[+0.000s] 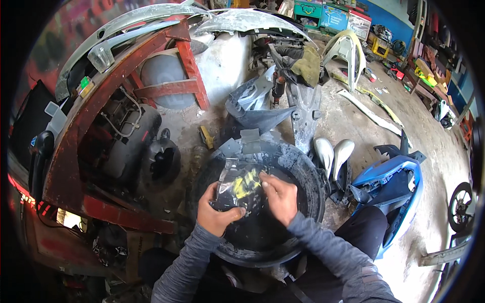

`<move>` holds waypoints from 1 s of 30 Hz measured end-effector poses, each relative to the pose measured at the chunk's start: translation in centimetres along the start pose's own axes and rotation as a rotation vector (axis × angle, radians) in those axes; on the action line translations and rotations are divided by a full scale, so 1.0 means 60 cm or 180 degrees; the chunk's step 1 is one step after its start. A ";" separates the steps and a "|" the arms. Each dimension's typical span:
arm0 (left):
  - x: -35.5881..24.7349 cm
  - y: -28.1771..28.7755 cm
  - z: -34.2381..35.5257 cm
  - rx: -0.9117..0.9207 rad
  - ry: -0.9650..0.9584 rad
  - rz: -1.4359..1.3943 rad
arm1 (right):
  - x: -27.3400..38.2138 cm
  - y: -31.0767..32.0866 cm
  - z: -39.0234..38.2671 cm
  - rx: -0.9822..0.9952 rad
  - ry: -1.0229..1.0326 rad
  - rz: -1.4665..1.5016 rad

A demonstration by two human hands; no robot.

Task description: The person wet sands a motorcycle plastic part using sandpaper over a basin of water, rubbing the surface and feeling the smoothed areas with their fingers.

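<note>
My left hand point(217, 212) grips the left side of a small dark plastic part point(227, 189) with bright yellow patches and worn silvery edges. Against that part's right side is my right hand point(278, 197), its fingers curled and thumb pressed in; whether it pinches something small cannot be made out. The part is over a large black tub point(310, 202) with a dark interior and a scuffed rim. Several grey square pieces, like abrasive paper point(250, 141), lie on the tub's far rim.
A red wooden frame point(63, 177) holding pale body panels point(242, 20) stands left. Beyond the tub are dark plastic fairings point(257, 113) and a yellow-handled tool point(206, 136). Two pale mirrors point(333, 156), a blue fairing point(391, 197) and a wheel point(459, 207) are right. Long trim strips point(369, 113) lie behind.
</note>
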State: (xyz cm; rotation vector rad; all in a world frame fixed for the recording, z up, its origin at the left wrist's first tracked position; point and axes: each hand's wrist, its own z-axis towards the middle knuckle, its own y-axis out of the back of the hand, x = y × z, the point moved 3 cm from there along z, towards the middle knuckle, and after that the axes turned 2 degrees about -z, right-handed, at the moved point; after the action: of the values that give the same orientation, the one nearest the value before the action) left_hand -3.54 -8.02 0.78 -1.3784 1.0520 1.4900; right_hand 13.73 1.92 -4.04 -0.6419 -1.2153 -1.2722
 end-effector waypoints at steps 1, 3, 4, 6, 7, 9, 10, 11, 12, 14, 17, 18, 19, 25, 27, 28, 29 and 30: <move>0.000 0.007 0.003 -0.0019 -0.0082 0.0020 | 0.045 -0.004 -0.008 0.0020 0.0545 -0.0177; -0.008 0.007 0.002 -0.0013 -0.0017 0.0080 | 0.104 -0.003 -0.029 0.0000 0.1326 -0.0237; -0.015 0.002 0.005 0.0041 -0.0002 0.0126 | 0.089 0.004 -0.024 -0.0014 0.1316 -0.0254; -0.003 0.000 0.005 -0.0007 0.0088 0.0062 | 0.006 0.008 0.004 0.0014 0.0446 -0.0141; -0.001 0.002 0.003 -0.0009 0.0091 0.0064 | -0.013 0.004 0.009 0.0021 0.0112 -0.0036; -0.001 0.013 0.013 -0.0029 0.0060 0.0092 | 0.050 -0.002 -0.004 -0.0003 0.0654 -0.0138; -0.002 0.013 0.013 0.0003 0.0064 0.0080 | 0.078 -0.001 -0.016 -0.0016 0.1159 -0.0263; -0.003 0.013 0.013 0.0036 0.0067 0.0068 | 0.080 0.000 -0.015 -0.0035 0.1161 -0.0198; -0.001 0.012 0.009 0.0040 0.0080 0.0076 | 0.065 -0.001 -0.011 -0.0038 0.1146 -0.0191; 0.005 0.008 0.007 -0.0113 0.0197 -0.0137 | 0.022 0.002 0.007 -0.0067 0.0884 -0.0411; -0.003 0.005 0.014 -0.0040 0.0144 -0.0070 | 0.014 0.002 0.016 -0.0087 0.0783 -0.0460; 0.000 0.004 0.013 -0.0034 0.0155 -0.0068 | 0.015 0.002 0.016 -0.0078 0.0715 -0.0428; 0.004 0.007 0.013 -0.0047 0.0141 -0.0067 | 0.015 -0.002 0.015 -0.0057 0.0484 -0.0346; -0.005 0.003 0.013 -0.0027 0.0178 -0.0147 | -0.004 0.000 0.005 -0.0224 0.1062 -0.0583; -0.003 0.002 0.012 -0.0026 0.0175 -0.0133 | -0.038 0.004 0.008 -0.0242 0.0832 -0.0721; 0.001 0.007 0.013 -0.0008 0.0116 -0.0094 | -0.025 0.003 0.007 -0.0252 0.0831 -0.0722; 0.002 0.014 0.009 -0.0023 0.0077 -0.0043 | 0.010 0.001 -0.001 -0.0197 0.1097 -0.0653; 0.002 0.021 0.008 -0.0043 0.0092 -0.0028 | 0.037 -0.004 -0.006 -0.0144 0.1362 -0.0583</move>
State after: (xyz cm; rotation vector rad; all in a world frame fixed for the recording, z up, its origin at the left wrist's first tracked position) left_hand -4.89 -7.95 0.76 -1.4160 1.0542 1.4773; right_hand 13.32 0.72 -2.17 -0.2708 -0.9054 -1.5020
